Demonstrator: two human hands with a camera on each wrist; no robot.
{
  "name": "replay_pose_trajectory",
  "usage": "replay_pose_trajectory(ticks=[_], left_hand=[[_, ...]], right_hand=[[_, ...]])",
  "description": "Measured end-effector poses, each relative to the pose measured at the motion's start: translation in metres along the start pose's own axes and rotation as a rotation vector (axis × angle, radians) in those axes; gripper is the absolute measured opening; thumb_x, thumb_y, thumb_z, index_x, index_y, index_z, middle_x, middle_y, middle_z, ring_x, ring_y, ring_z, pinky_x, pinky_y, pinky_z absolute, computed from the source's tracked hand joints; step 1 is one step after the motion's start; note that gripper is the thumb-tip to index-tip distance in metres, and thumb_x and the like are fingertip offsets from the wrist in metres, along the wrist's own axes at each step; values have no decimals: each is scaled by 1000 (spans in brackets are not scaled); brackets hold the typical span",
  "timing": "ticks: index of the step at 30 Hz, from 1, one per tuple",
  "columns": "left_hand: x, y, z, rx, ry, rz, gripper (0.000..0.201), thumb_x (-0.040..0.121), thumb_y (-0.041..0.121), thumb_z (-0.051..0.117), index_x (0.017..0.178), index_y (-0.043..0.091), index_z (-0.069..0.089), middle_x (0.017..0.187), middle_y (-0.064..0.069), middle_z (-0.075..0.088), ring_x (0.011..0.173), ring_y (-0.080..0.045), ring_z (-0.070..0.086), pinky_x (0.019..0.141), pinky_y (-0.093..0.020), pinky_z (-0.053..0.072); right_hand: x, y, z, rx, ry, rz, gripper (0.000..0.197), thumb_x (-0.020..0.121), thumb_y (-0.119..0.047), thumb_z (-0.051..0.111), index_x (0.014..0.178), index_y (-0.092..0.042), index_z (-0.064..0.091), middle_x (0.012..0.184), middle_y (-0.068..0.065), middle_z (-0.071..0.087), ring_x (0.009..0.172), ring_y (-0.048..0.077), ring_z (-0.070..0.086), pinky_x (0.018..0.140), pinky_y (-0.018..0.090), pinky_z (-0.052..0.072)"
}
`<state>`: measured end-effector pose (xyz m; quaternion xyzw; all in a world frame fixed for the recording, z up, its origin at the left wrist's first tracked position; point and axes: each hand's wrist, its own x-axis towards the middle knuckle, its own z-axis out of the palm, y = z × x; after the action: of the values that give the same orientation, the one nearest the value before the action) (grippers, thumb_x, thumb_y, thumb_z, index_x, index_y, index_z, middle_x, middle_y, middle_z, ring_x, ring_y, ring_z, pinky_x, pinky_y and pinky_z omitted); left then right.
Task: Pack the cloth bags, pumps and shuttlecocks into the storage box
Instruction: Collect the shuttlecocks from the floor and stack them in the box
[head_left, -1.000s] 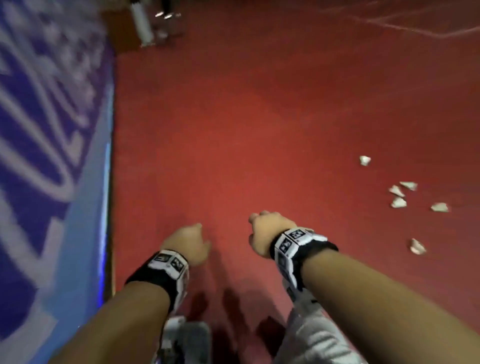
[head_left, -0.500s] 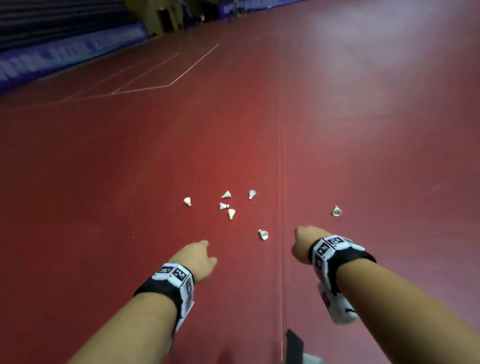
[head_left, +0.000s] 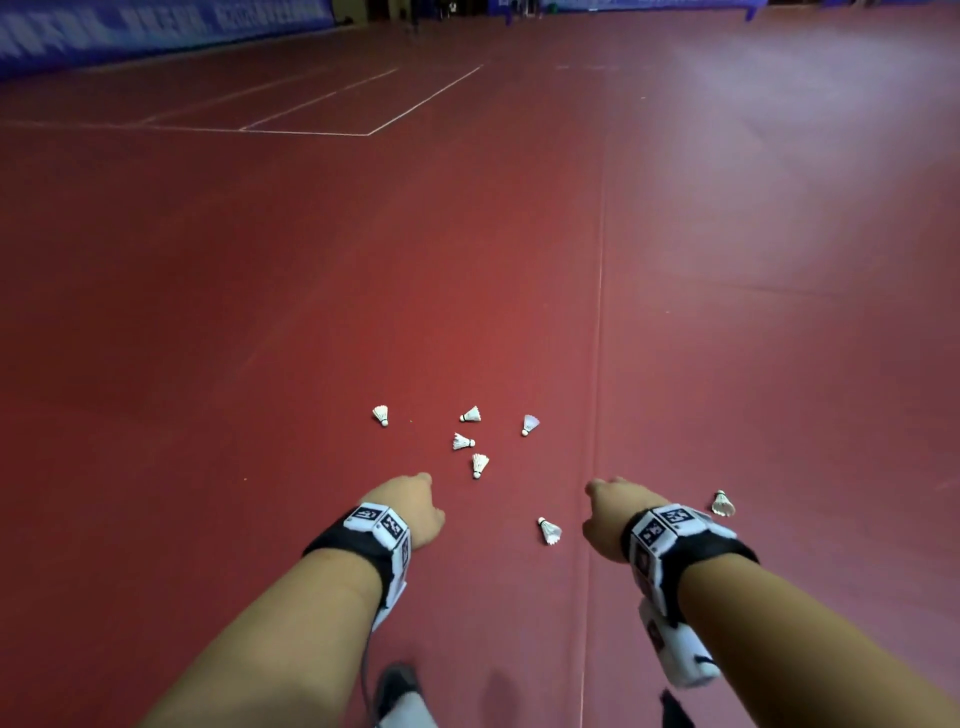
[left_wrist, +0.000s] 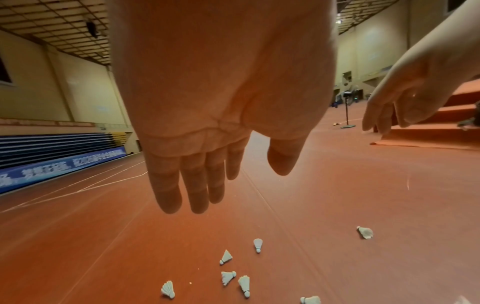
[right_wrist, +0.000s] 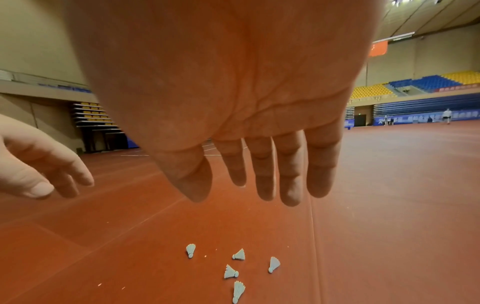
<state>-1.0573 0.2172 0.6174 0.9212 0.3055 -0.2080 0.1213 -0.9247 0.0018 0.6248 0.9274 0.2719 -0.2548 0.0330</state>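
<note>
Several white shuttlecocks (head_left: 463, 441) lie scattered on the red court floor (head_left: 311, 312), seen from above in the head view. One shuttlecock (head_left: 549, 530) lies between my two hands and another (head_left: 722, 503) just right of my right wrist. My left hand (head_left: 415, 499) hangs above the floor with relaxed fingers (left_wrist: 197, 193), holding nothing. My right hand (head_left: 602, 506) hangs likewise, its fingers (right_wrist: 265, 181) straight and empty. The same shuttlecocks (left_wrist: 227, 277) (right_wrist: 230, 272) show below both palms. No cloth bag, pump or storage box is in view.
White court lines (head_left: 374, 132) run across the far floor. A blue banner (head_left: 156, 26) lines the far left wall. A seam (head_left: 601, 291) runs down the floor. A black stand (left_wrist: 347, 115) and red steps (left_wrist: 441, 123) are off to the right. My shoe (head_left: 397, 686) shows at the bottom.
My view swung from the blue banner and floor edge to the open court. The shuttlecocks now lie straight ahead and closer under my hands. Both hands stayed empty.
</note>
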Motion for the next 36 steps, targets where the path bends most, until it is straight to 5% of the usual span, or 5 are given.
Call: replay_pose_trajectory(ticks=[12,19,28,32,36], left_hand=[[219,-88,-110,185,-62,147,39,91,38,49,124,16,50,124,-7,60,112,-28,59,91,-36,50],[359,-56,-141,259,-164,212,41,92,37,48,127,16,50,126,-7,60,113,-26,59,90,-35,50],[581,1,-211,148,-228,76,48,90,41,50,131,16,50,130,-7,60,118,-25,58,97,-32,46],[671,19,-187,73,-384,13,47,91,40,51,132,17,50,132,-6,59,122,-24,55,98,-28,43],[779,25,-89,19,-515,-38,42,86,44,53,124,24,56,127,1,63,118,-21,58,97,-25,43]], right_hand=[[167,-108,-92,47,-6,165,48,83,-27,46,131,-21,46,130,5,50,118,29,53,96,41,47],[296,-84,-120,120,-70,251,48,79,-27,48,127,-17,50,127,10,53,113,34,57,95,44,49],[540,-34,-196,209,-157,222,46,82,-21,46,128,-15,48,126,10,52,114,33,55,92,42,49],[653,-13,-187,228,-267,206,48,84,-22,47,131,-16,44,128,9,50,118,33,52,94,41,47],[781,8,-98,305,-367,273,60,86,-27,50,143,-18,32,137,10,42,125,33,48,101,39,43]])
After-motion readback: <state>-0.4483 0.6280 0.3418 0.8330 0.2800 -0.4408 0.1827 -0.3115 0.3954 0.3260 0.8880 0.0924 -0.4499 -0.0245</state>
